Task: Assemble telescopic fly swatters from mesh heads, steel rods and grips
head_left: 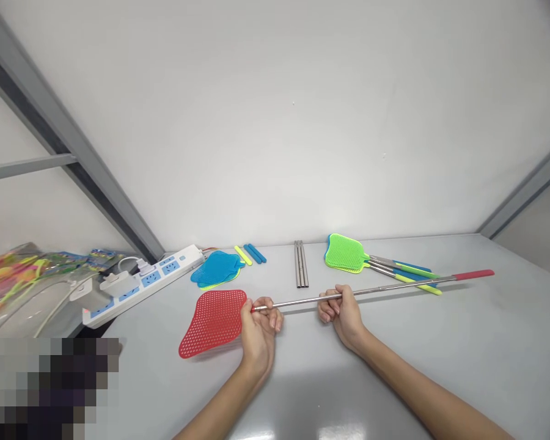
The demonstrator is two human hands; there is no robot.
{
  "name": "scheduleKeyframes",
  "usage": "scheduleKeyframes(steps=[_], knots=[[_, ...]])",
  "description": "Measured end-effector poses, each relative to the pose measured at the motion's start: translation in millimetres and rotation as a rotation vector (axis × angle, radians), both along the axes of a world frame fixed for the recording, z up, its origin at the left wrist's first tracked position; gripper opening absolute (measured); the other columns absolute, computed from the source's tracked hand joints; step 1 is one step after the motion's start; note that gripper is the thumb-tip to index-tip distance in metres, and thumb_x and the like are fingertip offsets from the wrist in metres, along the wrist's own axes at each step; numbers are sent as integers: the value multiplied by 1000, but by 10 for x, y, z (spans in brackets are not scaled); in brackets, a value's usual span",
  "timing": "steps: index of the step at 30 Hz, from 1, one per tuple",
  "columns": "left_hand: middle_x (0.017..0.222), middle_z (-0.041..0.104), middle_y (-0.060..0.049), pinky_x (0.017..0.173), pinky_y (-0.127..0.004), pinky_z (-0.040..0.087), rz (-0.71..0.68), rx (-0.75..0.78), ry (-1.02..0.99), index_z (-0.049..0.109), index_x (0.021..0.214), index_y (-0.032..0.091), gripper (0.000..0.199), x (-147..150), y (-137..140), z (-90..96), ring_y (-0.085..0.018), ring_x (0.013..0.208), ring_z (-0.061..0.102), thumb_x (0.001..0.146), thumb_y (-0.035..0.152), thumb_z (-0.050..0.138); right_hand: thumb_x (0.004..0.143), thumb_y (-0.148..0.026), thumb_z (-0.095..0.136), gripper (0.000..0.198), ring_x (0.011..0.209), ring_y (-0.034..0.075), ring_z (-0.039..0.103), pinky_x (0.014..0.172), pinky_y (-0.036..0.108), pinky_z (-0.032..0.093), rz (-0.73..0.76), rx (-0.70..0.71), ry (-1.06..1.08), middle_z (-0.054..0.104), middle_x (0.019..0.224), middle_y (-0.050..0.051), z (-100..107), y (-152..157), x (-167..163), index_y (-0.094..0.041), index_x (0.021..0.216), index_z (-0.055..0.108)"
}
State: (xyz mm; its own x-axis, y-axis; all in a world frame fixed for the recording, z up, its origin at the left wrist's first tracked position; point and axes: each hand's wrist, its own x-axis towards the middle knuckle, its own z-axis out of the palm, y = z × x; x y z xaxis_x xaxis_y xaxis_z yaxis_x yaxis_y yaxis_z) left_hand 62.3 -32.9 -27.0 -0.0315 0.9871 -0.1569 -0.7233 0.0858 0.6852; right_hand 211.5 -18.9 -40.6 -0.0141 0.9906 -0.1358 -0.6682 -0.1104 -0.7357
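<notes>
A red fly swatter (pixel 215 321) with an extended telescopic metal rod lies across both my hands, its perforated head to the left and its red grip to the right. My left hand (pixel 259 333) is closed around the rod where it meets the head. Farther along, my right hand (pixel 343 315) pinches the rod near its middle. Behind the rod, assembled green and blue fly swatters (pixel 347 252) lie stacked at the right, their handles pointing right. Three or so loose metal rods (pixel 301 264) lie at the back middle.
Loose blue swatter heads (pixel 216 269) lie at the back left, beside blue grips (pixel 255 253) and a yellow grip (pixel 242 255). A white power strip (pixel 142 287) with plugs runs along the left. Colourful packaged items (pixel 22 275) lie at the far left. A wall (pixel 293 122) stands behind the grey table (pixel 165 391).
</notes>
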Motion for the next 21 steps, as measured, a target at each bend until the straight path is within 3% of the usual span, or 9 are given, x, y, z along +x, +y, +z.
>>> scheduleKeyframes(steps=[12, 21], knots=[[34, 34, 3, 42, -23, 29, -5, -65, -8, 52, 54, 15, 40, 32, -33, -69, -9, 34, 33, 76, 44, 35, 73, -33, 28, 42, 31, 10, 32, 39, 25, 25, 59, -49, -101, 26, 33, -3, -21, -47, -78, -20, 34, 26], [36, 36, 3, 43, -23, 30, -1, -108, -23, 50, 54, 16, 36, 15, -44, -54, -9, 35, 33, 77, 41, 36, 75, -34, 27, 43, 32, 11, 35, 40, 24, 26, 102, -22, -112, 31, 32, -2, -40, -54, -106, -20, 34, 28]])
